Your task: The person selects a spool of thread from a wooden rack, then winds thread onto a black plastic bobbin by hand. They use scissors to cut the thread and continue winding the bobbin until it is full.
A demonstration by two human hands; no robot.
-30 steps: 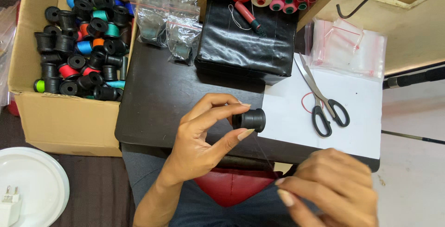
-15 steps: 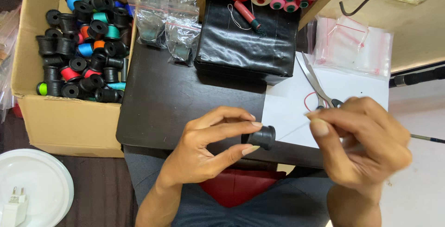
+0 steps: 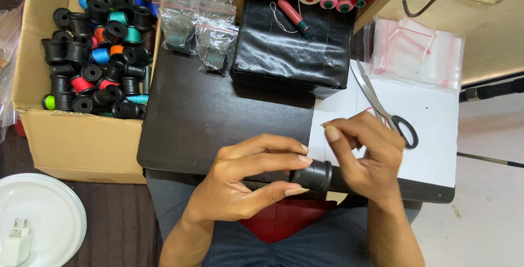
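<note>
My left hand (image 3: 245,182) grips a black spool (image 3: 314,176) between thumb and fingers, held sideways over the near edge of the dark table (image 3: 202,120). My right hand (image 3: 365,155) hovers just right of the spool with fingertips pinched together, apparently on a fine thread that is too thin to see clearly. Black-handled scissors (image 3: 390,117) lie on a white sheet (image 3: 431,136) behind my right hand.
A cardboard box (image 3: 76,136) of black and coloured spools stands at the left. Small clear bags (image 3: 199,32) and a black box (image 3: 295,49) sit at the back, empty zip bags (image 3: 420,51) at the right. A white plate (image 3: 38,220) with a plug adapter (image 3: 16,242) lies lower left.
My right hand rose from near my lap to the right of the spool, then closed in on it. The spool and left hand shifted slightly right and lower.
</note>
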